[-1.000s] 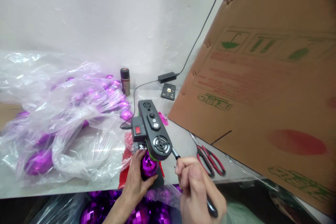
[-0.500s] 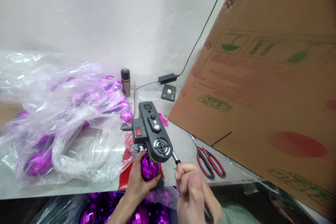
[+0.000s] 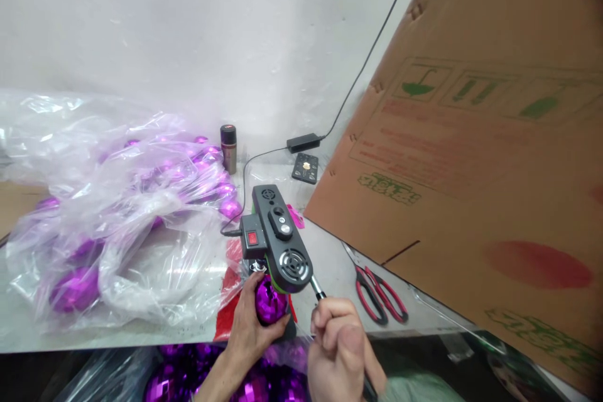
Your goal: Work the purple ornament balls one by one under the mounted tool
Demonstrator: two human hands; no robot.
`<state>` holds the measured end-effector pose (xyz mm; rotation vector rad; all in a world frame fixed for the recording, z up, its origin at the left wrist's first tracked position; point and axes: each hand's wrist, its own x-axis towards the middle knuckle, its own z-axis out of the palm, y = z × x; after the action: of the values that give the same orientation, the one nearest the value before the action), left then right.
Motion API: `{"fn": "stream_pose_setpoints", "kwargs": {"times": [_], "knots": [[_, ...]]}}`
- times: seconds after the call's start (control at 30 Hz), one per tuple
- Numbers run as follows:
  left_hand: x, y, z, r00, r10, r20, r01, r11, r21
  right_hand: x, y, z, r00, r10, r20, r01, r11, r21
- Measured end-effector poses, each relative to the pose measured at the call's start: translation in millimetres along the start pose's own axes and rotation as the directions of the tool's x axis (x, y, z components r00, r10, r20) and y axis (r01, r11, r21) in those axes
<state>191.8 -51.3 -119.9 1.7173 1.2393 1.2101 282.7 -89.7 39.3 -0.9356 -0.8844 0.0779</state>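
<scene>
A shiny purple mirror ball [image 3: 271,301] sits in my left hand [image 3: 252,320], whose fingers and thumb curl round its sides. The ball is just under the front end of a black machine [image 3: 282,239] with a red rocker switch [image 3: 252,237], and the machine's body hides its top. To the right, my right hand [image 3: 340,345] is wrapped round the black grip of a metal lever [image 3: 318,287] that runs to the machine. Beneath the machine and ball lies a red sheet [image 3: 229,320].
Scissors [image 3: 379,295] with red-black handles lie right, beside a large cardboard box [image 3: 452,169]. Clear plastic bags [image 3: 141,251] over purple balls cover the left. Behind stand a black-capped bottle [image 3: 228,151], a power adapter [image 3: 304,142] and a black card [image 3: 305,168]. More mirror balls [image 3: 162,383] are below the edge.
My right hand has moved slightly down and left with the lever grip. My left hand keeps its hold on the ball. The whole view has shifted a little.
</scene>
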Motion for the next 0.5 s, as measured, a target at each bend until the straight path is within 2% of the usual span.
{"fn": "stream_pose_setpoints", "kwargs": {"times": [0.23, 0.5], "knots": [[-0.9, -2.9, 1.5, 1.000, 0.009, -0.011, -0.009, 1.000, 0.012, -2.2, 2.9, -2.5, 1.000, -0.001, 0.021, 0.002, 1.000, -0.026], [0.5, -3.3, 3.4, 0.999, -0.003, -0.041, 0.003, 1.000, 0.014, -0.8, 5.3, -0.1, 0.999, -0.035, 0.031, 0.034, 0.999, 0.037]]}}
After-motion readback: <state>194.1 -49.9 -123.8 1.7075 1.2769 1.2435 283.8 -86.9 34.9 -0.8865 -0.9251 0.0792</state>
